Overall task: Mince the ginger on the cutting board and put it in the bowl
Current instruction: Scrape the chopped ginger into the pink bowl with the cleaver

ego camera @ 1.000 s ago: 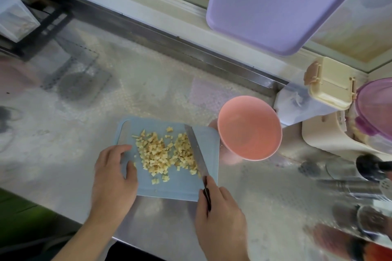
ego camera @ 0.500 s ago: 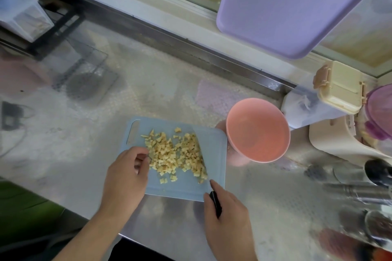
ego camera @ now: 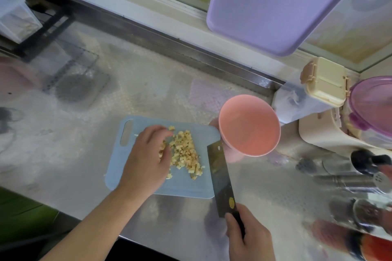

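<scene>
Most of the cutting looks done: the ginger point(ego camera: 184, 152) lies in a loose heap of small pale cubes near the middle of the blue cutting board point(ego camera: 191, 186), which sits flat on the steel surface point(ego camera: 148, 91). Whether those cubes count as minced is a judgement call; to me they look coarse, so a further pass with the blade may yet be wanted.

On the left side of the heap, the left hand point(ego camera: 146, 163) rests with its fingers curled down into the pieces, as though gathering or scooping them; how much it actually holds I cannot tell. The right hand point(ego camera: 248, 237) has its grip closed round the dark handle of the knife point(ego camera: 220, 178), whose broad blade lies along the right edge of the board, tip pointing toward the far side.

Nothing shows in the pink bowl point(ego camera: 250, 125) yet. It stands just beyond the board's far right corner, near the blade tip. So the whole transfer, by my reckoning, remains to be done.
</scene>
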